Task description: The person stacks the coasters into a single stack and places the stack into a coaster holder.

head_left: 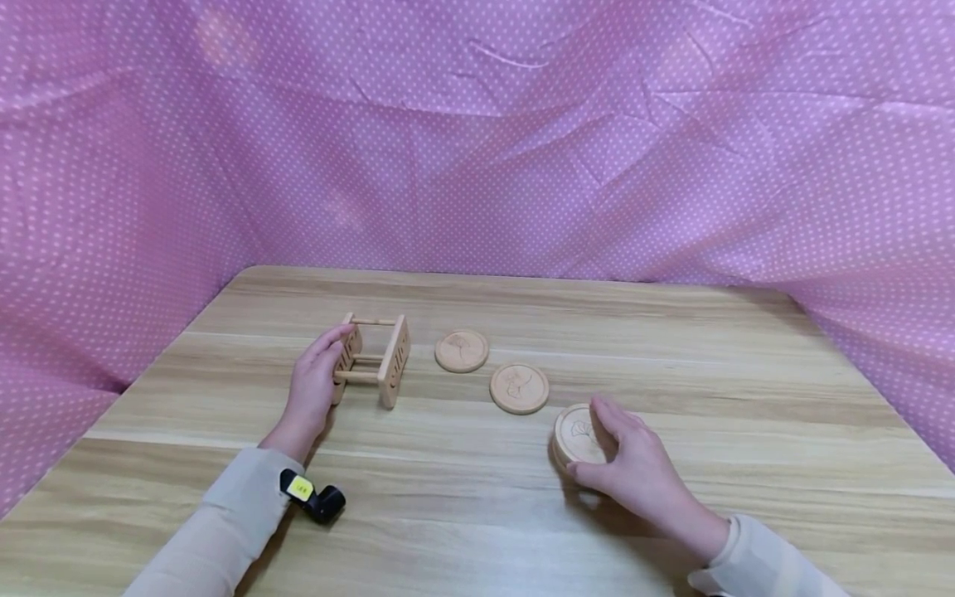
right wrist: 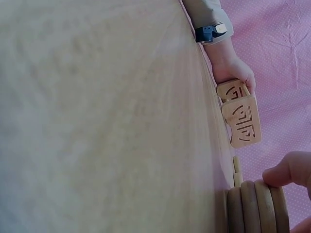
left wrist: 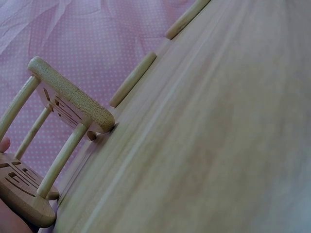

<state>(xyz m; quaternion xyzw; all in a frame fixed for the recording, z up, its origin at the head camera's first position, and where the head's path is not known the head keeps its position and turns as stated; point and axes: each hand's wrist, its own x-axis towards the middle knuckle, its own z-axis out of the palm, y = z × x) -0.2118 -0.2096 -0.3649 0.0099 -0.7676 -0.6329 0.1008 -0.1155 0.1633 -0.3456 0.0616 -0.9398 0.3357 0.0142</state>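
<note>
My left hand (head_left: 312,383) holds the left side panel of a small wooden coaster rack (head_left: 395,365), which stands on the table. Two cut-out panels joined by round rods make up the rack, and its far panel (left wrist: 70,92) shows close up in the left wrist view. At the right, my right hand (head_left: 640,464) pinches the upper part of a stack of round wooden coasters (head_left: 574,435) between thumb and fingers. The thumb presses the edge near the top of the stack (right wrist: 250,206) in the right wrist view. A flower-like line drawing marks the top coaster, partly hidden by the hand.
Two single coasters lie flat between rack and stack: one farther back (head_left: 462,351), one nearer (head_left: 519,388). The wood-grain table (head_left: 448,514) is bordered by a pink dotted cloth (head_left: 477,166). A black camera (head_left: 321,502) juts from the left wrist.
</note>
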